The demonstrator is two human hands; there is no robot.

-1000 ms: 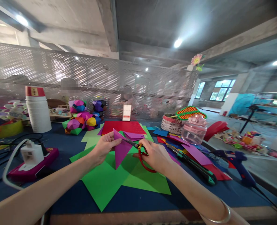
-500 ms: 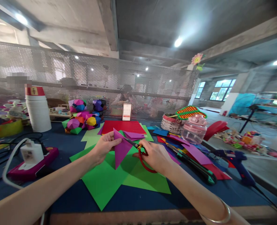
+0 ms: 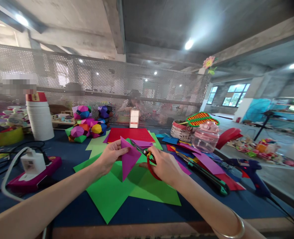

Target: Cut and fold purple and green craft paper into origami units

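Note:
A folded purple paper triangle [image 3: 129, 160] is pinched at its left edge by my left hand [image 3: 112, 156]. My right hand [image 3: 163, 164] grips the red-handled scissors [image 3: 150, 167], whose dark blades point up and left along the upper edge of the purple paper. Beneath both hands lie large green paper sheets [image 3: 109, 196] on the blue tabletop [image 3: 152, 214]. Behind them rests a red sheet [image 3: 132, 134], with more purple paper in front of it.
At left stand stacked white cups [image 3: 39, 119] and a purple power strip [image 3: 35, 174] with a charger. Coloured paper balls [image 3: 79, 129] sit behind. To the right are a green-black cutter [image 3: 204, 176], a clear bottle [image 3: 206, 137], a basket [image 3: 183, 130] and a blue glue gun [image 3: 255, 176].
The scissors have shifted slightly away from the purple paper's upper edge and their handles look closer together. My left hand still holds the paper in nearly the same place.

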